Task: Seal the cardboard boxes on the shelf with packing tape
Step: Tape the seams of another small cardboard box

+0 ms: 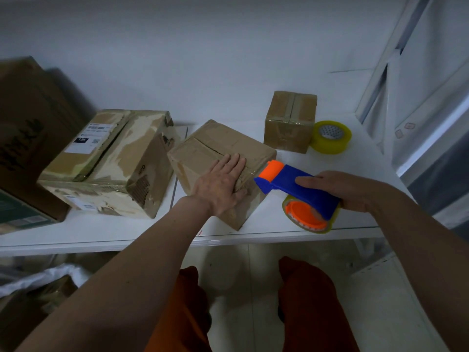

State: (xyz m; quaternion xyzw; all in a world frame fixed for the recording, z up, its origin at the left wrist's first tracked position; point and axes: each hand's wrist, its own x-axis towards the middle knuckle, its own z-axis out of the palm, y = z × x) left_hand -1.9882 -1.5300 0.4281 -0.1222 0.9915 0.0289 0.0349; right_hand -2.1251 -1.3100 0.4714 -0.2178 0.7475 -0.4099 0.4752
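A brown cardboard box (203,151) sits in the middle of the white shelf (101,232), its flaps closed. My left hand (223,184) lies flat on its near top corner, fingers spread. My right hand (342,189) grips a blue and orange tape dispenser (297,186) with a roll of clear tape, just right of that box, its orange roller next to the box's right edge. A worn larger box (111,161) with shipping labels stands to the left. A small taped box (289,120) stands at the back right.
A spare yellowish tape roll (331,137) lies beside the small box. Big dark cartons (28,128) crowd the far left. A metal upright (388,72) frames the shelf's right end. Below the shelf are plastic-wrapped goods (38,283) and my orange trousers (182,313).
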